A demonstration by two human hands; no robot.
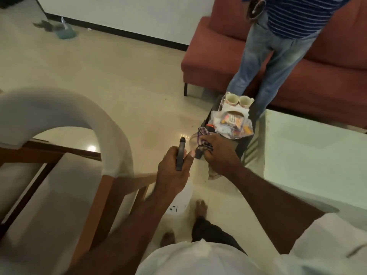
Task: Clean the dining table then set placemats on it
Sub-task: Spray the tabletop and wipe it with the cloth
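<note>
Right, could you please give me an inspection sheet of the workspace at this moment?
Surface: glass-topped table on the right.
Job's things: spray bottle and checked cloth in hand; placemats not seen.
Clutter: two cups and snack packets on a dark side table.
Grippers: left hand grips the spray bottle; right hand grips the checked cloth.
Cables: nothing seen.
Surroundings: white-backed chair, red sofa, a standing person, teal dustpan on the floor.
</note>
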